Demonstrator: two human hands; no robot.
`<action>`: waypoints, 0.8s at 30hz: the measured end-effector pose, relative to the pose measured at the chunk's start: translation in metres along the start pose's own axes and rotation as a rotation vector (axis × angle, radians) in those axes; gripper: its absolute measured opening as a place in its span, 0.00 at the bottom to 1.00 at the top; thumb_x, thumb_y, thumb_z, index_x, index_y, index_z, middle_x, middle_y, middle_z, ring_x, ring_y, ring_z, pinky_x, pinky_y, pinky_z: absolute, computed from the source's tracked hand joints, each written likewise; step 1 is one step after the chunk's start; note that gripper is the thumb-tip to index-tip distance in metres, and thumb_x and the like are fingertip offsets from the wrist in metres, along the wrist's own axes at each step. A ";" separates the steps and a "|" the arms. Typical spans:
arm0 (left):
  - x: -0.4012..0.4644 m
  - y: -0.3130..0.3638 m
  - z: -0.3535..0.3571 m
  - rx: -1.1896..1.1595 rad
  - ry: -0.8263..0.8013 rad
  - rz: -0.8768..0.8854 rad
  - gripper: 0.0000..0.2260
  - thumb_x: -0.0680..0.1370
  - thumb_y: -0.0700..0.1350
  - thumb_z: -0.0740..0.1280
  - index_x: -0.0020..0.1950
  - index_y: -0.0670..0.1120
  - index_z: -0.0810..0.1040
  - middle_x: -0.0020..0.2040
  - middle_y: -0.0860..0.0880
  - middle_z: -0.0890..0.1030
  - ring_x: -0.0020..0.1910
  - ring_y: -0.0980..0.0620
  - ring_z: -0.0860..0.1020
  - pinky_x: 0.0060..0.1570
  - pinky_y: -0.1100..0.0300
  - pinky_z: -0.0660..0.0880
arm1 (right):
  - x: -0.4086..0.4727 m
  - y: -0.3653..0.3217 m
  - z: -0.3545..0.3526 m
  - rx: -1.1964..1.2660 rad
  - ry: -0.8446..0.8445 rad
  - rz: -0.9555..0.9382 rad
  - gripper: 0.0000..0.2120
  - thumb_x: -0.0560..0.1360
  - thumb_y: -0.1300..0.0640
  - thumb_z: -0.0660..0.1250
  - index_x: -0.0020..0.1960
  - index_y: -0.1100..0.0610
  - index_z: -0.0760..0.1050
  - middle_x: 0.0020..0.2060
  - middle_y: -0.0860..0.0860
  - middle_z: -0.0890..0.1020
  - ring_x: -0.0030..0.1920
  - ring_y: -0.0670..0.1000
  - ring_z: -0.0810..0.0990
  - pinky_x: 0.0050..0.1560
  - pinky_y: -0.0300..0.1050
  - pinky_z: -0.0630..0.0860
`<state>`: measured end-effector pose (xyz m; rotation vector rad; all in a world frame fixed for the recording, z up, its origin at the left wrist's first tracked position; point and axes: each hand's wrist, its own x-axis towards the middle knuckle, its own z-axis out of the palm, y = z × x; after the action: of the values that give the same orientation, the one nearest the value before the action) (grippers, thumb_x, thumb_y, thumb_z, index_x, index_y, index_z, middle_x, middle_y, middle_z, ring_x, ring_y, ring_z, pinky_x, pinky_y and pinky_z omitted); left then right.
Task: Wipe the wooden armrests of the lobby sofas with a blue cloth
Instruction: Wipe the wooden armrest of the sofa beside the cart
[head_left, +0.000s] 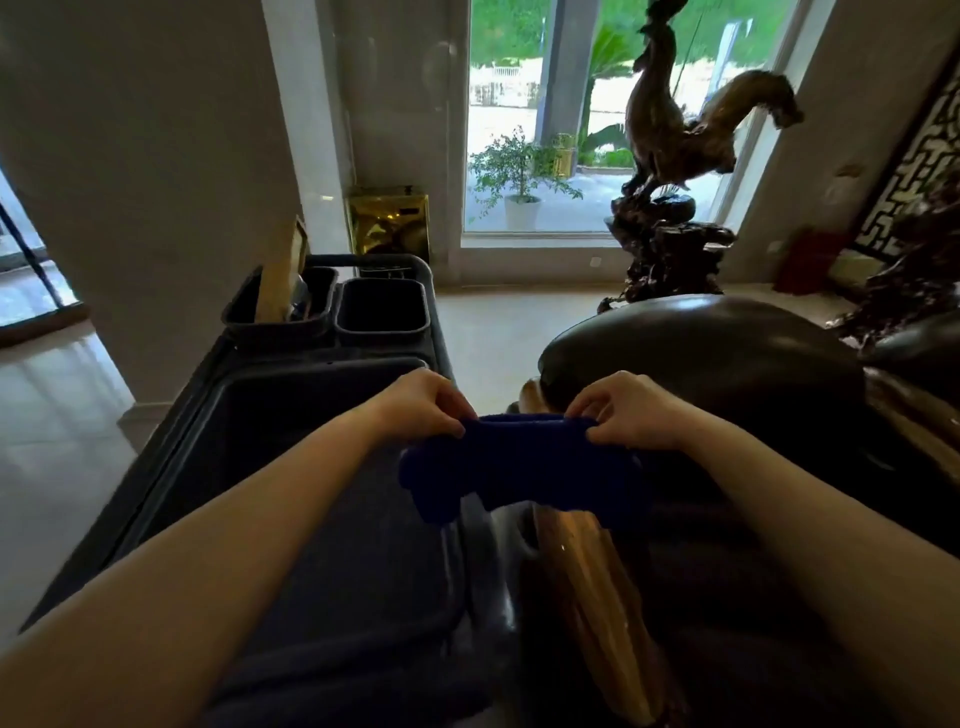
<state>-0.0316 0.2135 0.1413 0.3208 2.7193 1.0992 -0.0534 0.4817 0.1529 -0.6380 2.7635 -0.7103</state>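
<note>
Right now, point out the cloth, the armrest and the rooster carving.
cloth (519, 467), head view, middle of the fabric
armrest (597, 597), head view, bare wood below the cloth
rooster carving (665, 130), head view, its body

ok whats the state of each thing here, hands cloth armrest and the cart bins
left hand: pinching the cloth's left end
right hand: pinching its right end
blue cloth: stretched between both hands, above the armrest
wooden armrest: bare, glossy
left bin: holds upright items
right bin: looks empty
</note>
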 end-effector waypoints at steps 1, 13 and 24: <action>0.006 0.012 0.013 0.004 0.002 -0.007 0.09 0.70 0.35 0.70 0.48 0.44 0.83 0.38 0.51 0.83 0.36 0.59 0.79 0.43 0.65 0.75 | -0.005 0.017 -0.007 -0.012 0.001 -0.009 0.13 0.68 0.61 0.69 0.48 0.45 0.80 0.41 0.43 0.78 0.43 0.41 0.77 0.39 0.31 0.71; 0.073 0.057 0.194 -0.031 0.005 -0.214 0.11 0.70 0.35 0.67 0.47 0.48 0.83 0.38 0.55 0.80 0.39 0.59 0.77 0.39 0.68 0.73 | -0.032 0.205 0.010 0.062 -0.128 0.046 0.13 0.68 0.59 0.70 0.47 0.43 0.78 0.40 0.42 0.79 0.41 0.44 0.80 0.38 0.37 0.78; 0.158 -0.062 0.350 0.064 0.021 -0.250 0.11 0.72 0.36 0.66 0.50 0.47 0.82 0.48 0.51 0.77 0.45 0.59 0.74 0.48 0.69 0.71 | 0.028 0.351 0.161 -0.018 -0.103 0.098 0.14 0.71 0.54 0.67 0.53 0.41 0.73 0.45 0.39 0.71 0.43 0.40 0.72 0.39 0.32 0.66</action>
<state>-0.1020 0.4437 -0.1646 -0.0231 2.7239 0.9530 -0.1530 0.6806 -0.1638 -0.5225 2.6879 -0.6148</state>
